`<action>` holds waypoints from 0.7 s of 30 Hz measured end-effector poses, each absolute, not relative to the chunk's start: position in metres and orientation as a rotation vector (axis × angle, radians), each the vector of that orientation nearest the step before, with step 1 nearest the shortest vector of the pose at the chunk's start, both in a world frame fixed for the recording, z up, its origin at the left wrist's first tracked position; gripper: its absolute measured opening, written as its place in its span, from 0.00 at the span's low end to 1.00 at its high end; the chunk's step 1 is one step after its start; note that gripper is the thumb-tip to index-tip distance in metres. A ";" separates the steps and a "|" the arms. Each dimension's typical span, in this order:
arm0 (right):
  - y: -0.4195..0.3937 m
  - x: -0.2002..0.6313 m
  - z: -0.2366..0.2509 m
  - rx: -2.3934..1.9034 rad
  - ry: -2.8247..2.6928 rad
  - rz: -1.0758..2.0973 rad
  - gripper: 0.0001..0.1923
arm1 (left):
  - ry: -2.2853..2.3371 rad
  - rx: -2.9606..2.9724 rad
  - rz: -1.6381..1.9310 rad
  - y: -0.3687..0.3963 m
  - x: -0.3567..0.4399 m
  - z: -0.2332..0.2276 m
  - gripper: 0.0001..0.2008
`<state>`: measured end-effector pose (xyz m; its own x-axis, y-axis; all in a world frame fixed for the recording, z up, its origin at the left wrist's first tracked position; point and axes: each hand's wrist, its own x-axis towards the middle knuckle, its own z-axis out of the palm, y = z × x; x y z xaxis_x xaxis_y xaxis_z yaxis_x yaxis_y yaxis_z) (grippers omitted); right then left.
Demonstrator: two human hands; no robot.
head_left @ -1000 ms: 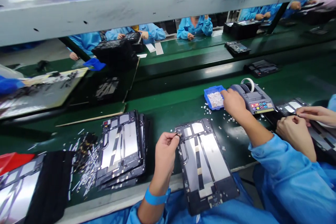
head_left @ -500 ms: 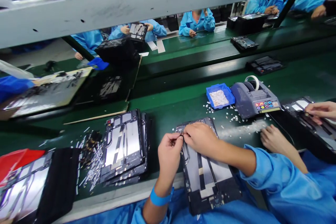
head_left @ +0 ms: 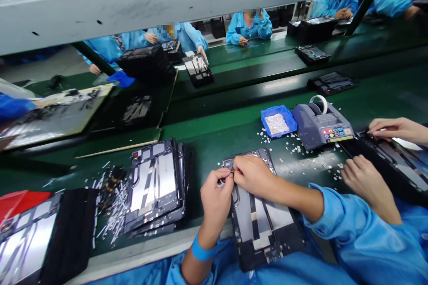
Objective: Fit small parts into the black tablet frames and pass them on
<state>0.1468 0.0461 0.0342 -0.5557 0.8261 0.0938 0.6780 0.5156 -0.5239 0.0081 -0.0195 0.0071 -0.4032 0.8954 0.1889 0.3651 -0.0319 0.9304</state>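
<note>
An opened tablet (head_left: 247, 227) lies in front of me, its near end over the table's edge, showing silver plates and dark flat cables. Over its upper left corner, my left hand (head_left: 216, 191), with a blue band at the wrist, pinches thumb and forefinger together. My right hand (head_left: 254, 173) meets it there, fingers closed and turned down. Between the fingertips is a small dark piece, too small to name, and I cannot tell which hand bears it. To the left stands a stack of similar opened tablets (head_left: 154, 182).
Loose white strips and dark scraps (head_left: 112, 205) lie left of the stack. A blue tray (head_left: 279, 121) of white bits stands beside a grey tape dispenser (head_left: 321, 124). At right, a co-worker's hands (head_left: 371, 182) are close to another tablet. A grey beam (head_left: 187, 4) crosses above.
My hands stay together at the tablet's corner with little movement. Across the line, a co-worker has set a tablet down on the belt. The neighbour's hands at right have shifted.
</note>
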 end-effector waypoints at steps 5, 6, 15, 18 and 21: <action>0.047 0.145 0.034 -1.226 -2.400 0.654 0.07 | 1.754 1.327 1.429 -0.021 0.008 0.007 0.02; 0.048 0.144 0.034 -1.206 -2.396 0.673 0.07 | 1.745 1.314 1.422 -0.021 0.008 0.007 0.02; 0.084 0.188 0.047 -1.314 -2.113 0.633 0.09 | 1.544 0.906 1.437 -0.012 -0.002 -0.004 0.09; 0.094 0.210 0.053 -1.417 -1.991 0.593 0.07 | 1.496 0.856 1.439 -0.010 -0.005 -0.007 0.09; 0.099 0.221 0.053 -1.412 -2.071 0.566 0.06 | 1.493 0.871 1.431 -0.009 -0.005 -0.007 0.09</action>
<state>0.2209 0.0994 0.0531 -0.2849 0.9345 0.2135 0.6957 0.3548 -0.6246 -0.0048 -0.0093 -0.0073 -0.3791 0.9178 -0.1180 -0.0789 0.0950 0.9923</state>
